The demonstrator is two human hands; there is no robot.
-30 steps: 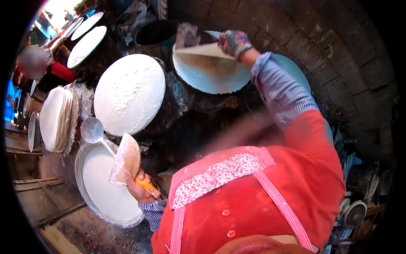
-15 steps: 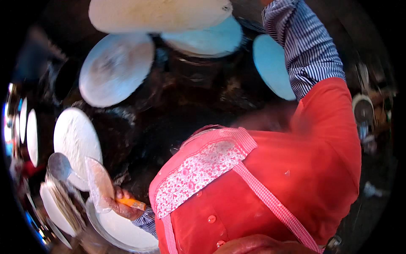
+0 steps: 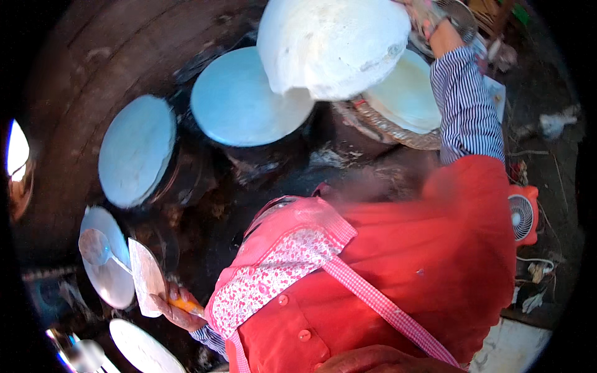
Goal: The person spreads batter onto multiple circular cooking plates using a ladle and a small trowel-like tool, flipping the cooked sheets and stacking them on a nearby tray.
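Note:
My right hand (image 3: 426, 17), at the top, grips the edge of a large thin white flatbread (image 3: 336, 46). The sheet hangs out to the left, partly over a pale stack of round flatbreads (image 3: 407, 93) on a woven round tray (image 3: 398, 133). Low on the left, my left hand (image 3: 180, 308) is closed round the orange handle of a broad, flat-bladed scraper (image 3: 146, 276). A ladle (image 3: 95, 247) with a round bowl shows beyond the blade; its handle runs behind it toward the same hand, and whether the fingers hold it is hidden.
Round pale-topped griddles (image 3: 249, 99) stand in an arc on a dark stove, with another (image 3: 137, 152) farther left. A white disc (image 3: 146, 348) lies at lower left. To the right are an orange fan (image 3: 522, 214), cables and scraps on the floor.
The view has turned to the right. My right hand has come into sight with the flatbread, which has swung right toward the stack. The left hand keeps its hold on the scraper.

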